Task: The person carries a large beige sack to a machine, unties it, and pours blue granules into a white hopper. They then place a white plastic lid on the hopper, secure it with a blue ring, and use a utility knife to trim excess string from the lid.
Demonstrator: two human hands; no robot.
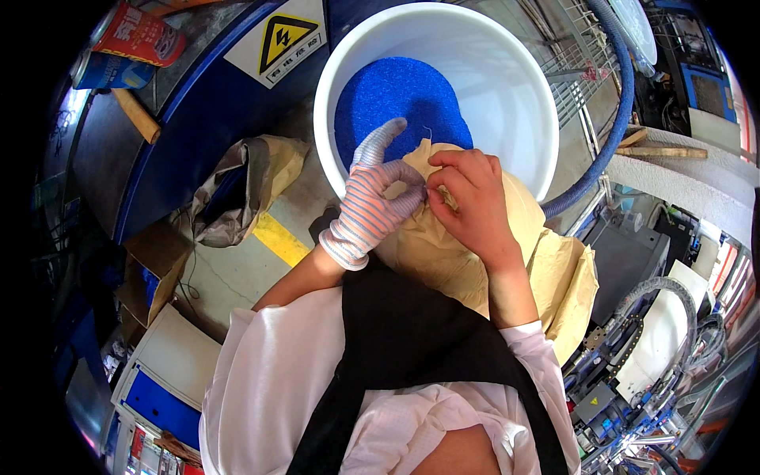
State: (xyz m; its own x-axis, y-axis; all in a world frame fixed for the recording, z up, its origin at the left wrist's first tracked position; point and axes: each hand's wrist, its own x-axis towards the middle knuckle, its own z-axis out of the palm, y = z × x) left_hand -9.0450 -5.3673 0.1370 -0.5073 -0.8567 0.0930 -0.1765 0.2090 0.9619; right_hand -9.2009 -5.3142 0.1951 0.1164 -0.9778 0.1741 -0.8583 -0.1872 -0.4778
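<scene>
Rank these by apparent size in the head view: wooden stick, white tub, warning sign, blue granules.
1. White tub, largest.
2. Blue granules, partly covered by the gloved left hand.
3. Warning sign.
4. Wooden stick, smallest.

My left hand point(374, 202) wears a pink-and-grey striped glove, my right hand point(473, 198) is bare, with white sleeves point(273, 336) and a black apron point(412, 336) behind.
</scene>
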